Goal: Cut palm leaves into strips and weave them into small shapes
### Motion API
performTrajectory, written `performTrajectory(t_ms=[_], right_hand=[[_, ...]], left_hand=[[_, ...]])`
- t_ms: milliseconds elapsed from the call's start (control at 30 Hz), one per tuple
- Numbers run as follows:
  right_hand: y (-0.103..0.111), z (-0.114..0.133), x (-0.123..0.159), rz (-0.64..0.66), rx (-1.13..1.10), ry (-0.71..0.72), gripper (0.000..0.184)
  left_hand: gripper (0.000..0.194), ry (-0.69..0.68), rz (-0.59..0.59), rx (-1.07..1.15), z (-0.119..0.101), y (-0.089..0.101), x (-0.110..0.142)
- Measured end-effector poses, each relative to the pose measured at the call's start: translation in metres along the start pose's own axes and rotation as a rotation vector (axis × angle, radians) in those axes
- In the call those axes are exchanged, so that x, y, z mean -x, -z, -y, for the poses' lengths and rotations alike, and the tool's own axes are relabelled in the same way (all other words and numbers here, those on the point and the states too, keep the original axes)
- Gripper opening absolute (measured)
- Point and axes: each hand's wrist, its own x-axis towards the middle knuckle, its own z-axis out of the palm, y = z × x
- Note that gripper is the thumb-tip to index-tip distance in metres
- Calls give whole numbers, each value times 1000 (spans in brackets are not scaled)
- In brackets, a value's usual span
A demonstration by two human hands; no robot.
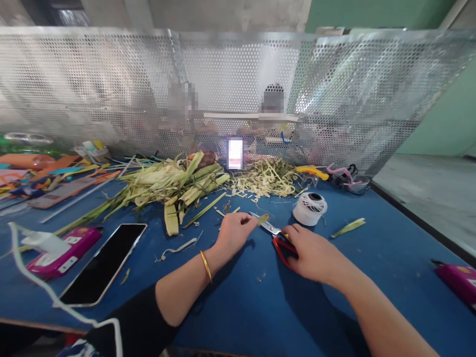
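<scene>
Black sleeve (132,317), foremost. Left hand (232,233), pinching plant strip (263,218) at the blades, seemingly to steady it; right hand (312,252), gripping red-handled scissors (274,230), apparently for leverage, over blue table (245,307).

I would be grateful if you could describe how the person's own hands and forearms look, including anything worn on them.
The left hand is ungloved, with a slim, round, gold-coloured bangle at the wrist and a plain black fabric sleeve ending partway up the forearm. The right hand is also ungloved, with no bracelet or sleeve visible on its forearm.
</scene>
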Motion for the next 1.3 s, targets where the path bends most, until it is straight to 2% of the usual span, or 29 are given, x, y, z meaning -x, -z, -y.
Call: performTrajectory(t_ms=[67, 167, 400, 533, 600, 700, 800, 900, 1033, 1300], right_hand=[[-4, 5, 2, 20, 151, -3, 44], [-9, 8, 0, 9, 247, -53, 50], [-8, -3, -9, 25, 216, -134, 51], [-8, -6, -10, -59, -33, -119, 54], [-9, -8, -11, -111, -262, -98, 54], [-11, -12, -15, -132, -638, -97, 44], [-14, -15, -16, -135, -893, -43, 48], [-13, -13, -12, -126, -934, 9, 51], [-10, -3, -7, -66, -865, -28, 40], [-12, 8, -11, -29, -880, -49, 43]], left_hand=[[27, 0, -26, -4, 2, 1, -2], [28, 4, -69, 49, 2, 2, -4], [31, 106, -135, 204, 3, 5, -7], [31, 103, -171, 227, 6, 7, -10], [29, 81, -202, 234, 8, 9, -12], [29, 48, -263, 246, 8, 13, -16], [29, 41, -316, 282, 8, 16, -19], [27, 56, -341, 310, 7, 18, -20], [28, 56, -334, 303, 6, 16, -18], [27, 46, -192, 274, 9, 4, -13]])
